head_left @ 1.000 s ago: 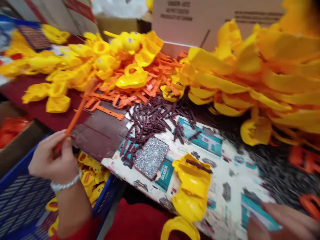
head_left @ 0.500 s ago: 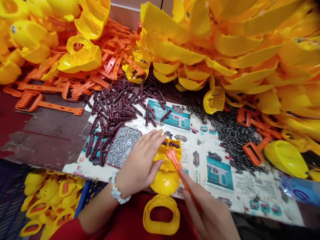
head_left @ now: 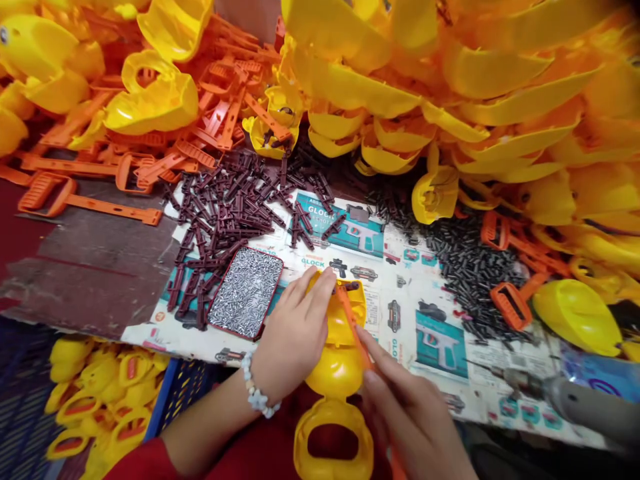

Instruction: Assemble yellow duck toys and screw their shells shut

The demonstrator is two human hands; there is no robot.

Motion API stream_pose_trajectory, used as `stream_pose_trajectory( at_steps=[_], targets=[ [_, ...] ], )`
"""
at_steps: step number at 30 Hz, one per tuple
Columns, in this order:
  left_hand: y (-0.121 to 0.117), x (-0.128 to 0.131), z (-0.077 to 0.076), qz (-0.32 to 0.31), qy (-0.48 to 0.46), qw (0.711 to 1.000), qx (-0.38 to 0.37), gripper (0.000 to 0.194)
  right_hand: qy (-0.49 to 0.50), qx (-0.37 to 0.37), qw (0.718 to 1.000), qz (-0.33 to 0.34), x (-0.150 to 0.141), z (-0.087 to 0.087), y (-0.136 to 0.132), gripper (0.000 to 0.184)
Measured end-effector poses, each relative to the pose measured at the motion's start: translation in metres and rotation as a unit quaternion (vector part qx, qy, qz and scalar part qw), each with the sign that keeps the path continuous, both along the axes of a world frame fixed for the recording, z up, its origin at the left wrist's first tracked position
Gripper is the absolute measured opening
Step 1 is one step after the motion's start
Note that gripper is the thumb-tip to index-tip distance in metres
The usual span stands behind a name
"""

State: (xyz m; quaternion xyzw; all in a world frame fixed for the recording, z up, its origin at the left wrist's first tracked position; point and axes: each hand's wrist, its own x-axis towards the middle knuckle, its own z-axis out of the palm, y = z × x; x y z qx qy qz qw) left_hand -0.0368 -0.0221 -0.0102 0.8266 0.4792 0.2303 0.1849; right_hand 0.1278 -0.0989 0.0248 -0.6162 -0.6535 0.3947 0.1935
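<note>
A hinged yellow plastic duck shell (head_left: 336, 370) lies opened out before me, its ring-shaped handle half (head_left: 334, 460) toward my lap. My left hand (head_left: 295, 327), with a beaded bracelet, grips the shell's left side; its fingertips reach the top edge and its thumb is hidden. In my right hand (head_left: 410, 407) is a long orange plastic strip (head_left: 354, 320), held between thumb and fingers. The strip's far end sits inside the shell's upper part, beside small dark parts (head_left: 353, 285). Its lower end runs under my right hand.
A tray of small silver screws (head_left: 246, 293) lies left, below dark brown plastic parts (head_left: 230, 207). Black cylindrical pieces (head_left: 487, 287) are heaped right. Yellow shells (head_left: 360, 93) and orange strips (head_left: 100, 200) pile behind. An electric screwdriver (head_left: 575, 397) lies right; a blue crate (head_left: 170, 393) stands lower left.
The orange strip's tip has moved up into the shell's upper part. My left hand has shifted right onto the shell's side. The electric screwdriver has come into view at right.
</note>
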Motion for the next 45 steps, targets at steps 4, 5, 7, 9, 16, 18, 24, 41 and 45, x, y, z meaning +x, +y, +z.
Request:
stream_pose_trajectory(
  at_steps=[4, 5, 7, 9, 16, 18, 24, 41, 45],
  targets=[
    [-0.005, 0.001, 0.002, 0.002, 0.002, 1.0, 0.011, 0.048, -0.269, 0.179, 0.944, 0.059, -0.021, -0.009, -0.004, 0.043],
    [-0.005, 0.001, 0.004, -0.001, 0.0, 1.0, 0.012, 0.048, -0.309, 0.195, 0.929, 0.067, -0.025, -0.01, -0.004, 0.044],
    [-0.001, 0.002, 0.008, 0.003, -0.014, 1.0, 0.006, 0.043, -0.325, 0.197, 0.922, 0.074, -0.029, -0.009, -0.003, 0.042],
    [0.007, 0.005, 0.014, 0.026, -0.017, 0.999, -0.01, 0.031, -0.29, 0.21, 0.931, 0.067, -0.027, -0.006, -0.002, 0.038],
    [0.025, 0.019, 0.02, 0.038, 0.072, 0.995, -0.063, 0.021, -0.19, 0.263, 0.946, 0.02, -0.017, -0.009, -0.009, 0.018],
    [0.024, 0.02, 0.019, 0.036, 0.056, 0.994, -0.085, 0.019, -0.179, 0.264, 0.947, 0.029, -0.016, -0.012, -0.013, 0.017],
    [0.02, 0.014, 0.02, -0.018, -0.002, 0.981, -0.191, 0.016, -0.113, 0.281, 0.952, 0.053, -0.013, -0.016, -0.024, 0.014],
    [0.016, 0.006, 0.019, -0.066, 0.007, 0.979, -0.193, 0.021, -0.03, 0.222, 0.965, 0.136, -0.009, -0.016, -0.03, 0.019],
    [0.015, 0.007, 0.019, -0.068, 0.012, 0.98, -0.188, 0.019, -0.034, 0.183, 0.968, 0.167, -0.01, -0.013, -0.03, 0.024]
  ],
)
